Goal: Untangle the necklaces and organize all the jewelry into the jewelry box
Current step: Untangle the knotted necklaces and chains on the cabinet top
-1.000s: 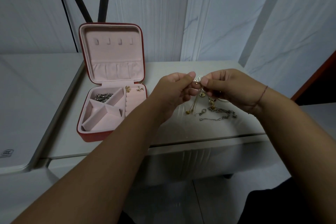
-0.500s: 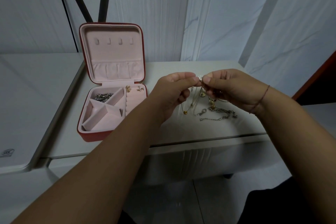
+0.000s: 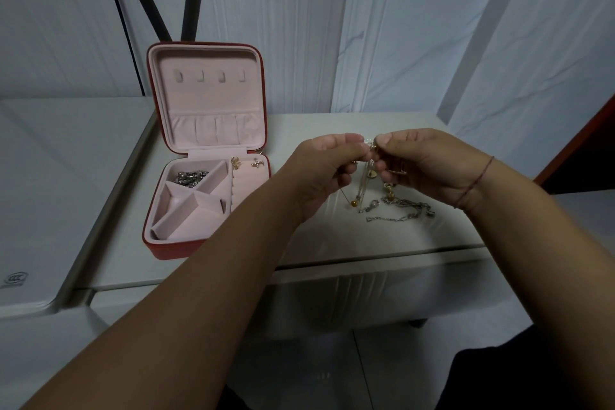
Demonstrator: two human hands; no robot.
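While raised over the white table (image 3: 332, 243), pinched one knot of thin gold necklaces (image 3: 362, 185) from both sides. Noted left hand (image 3: 327, 165) with thumb and forefinger closed on the top of the knot, other fingers curled under. Noted right hand (image 3: 429, 163) nipping the same knot from the opposite side, with the two hands' fingertips almost touching. Saw loose strands hanging down from the pinch, with a small gold bead (image 3: 354, 202) low near the tabletop; could not tell whether touching it. Recorded a silver chain (image 3: 406, 210) lying on the table just below the right hand; could not tell whether caught up with the gold strands. Found jewelry box (image 3: 173, 250) well to the left on the same table, red outside, pink inside, lid upright. Logged a silver heap (image 3: 191, 176) in its back-left compartment and two small earrings (image 3: 236, 162) at the back right. Spotted a thin red thread (image 3: 479, 180) round the right wrist.
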